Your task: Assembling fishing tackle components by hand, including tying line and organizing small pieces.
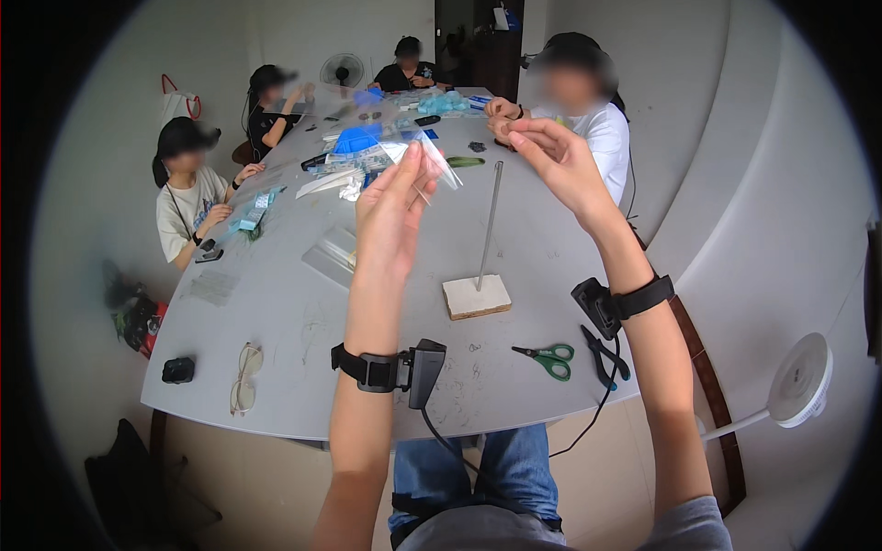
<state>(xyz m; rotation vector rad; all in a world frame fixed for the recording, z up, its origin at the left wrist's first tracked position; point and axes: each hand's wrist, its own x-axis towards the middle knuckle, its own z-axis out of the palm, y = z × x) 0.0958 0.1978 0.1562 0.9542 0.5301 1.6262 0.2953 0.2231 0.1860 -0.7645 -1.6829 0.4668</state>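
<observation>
My left hand (400, 207) is raised over the table, its thumb and fingers closed on a clear plastic sheet (444, 165) that may be a bag. Opposite it, my right hand (562, 170) is held up with thumb and fingertips drawn together; anything between them is too small to make out. Below and between the hands, a thin metal rod (491, 220) stands upright on a white-topped block (477, 298). Green-handled scissors (554, 361) and dark pliers (602, 358) lie near my right forearm. Each wrist wears a strapped black device with a cable.
Eyeglasses (244, 378) and a small black box (178, 370) lie at the table's left front. Clear plastic packets (331, 255) rest left of the block. Blue items (358, 139) and packaging crowd the table's far half. Several people sit around it. A white round-headed lamp (801, 379) stands at right.
</observation>
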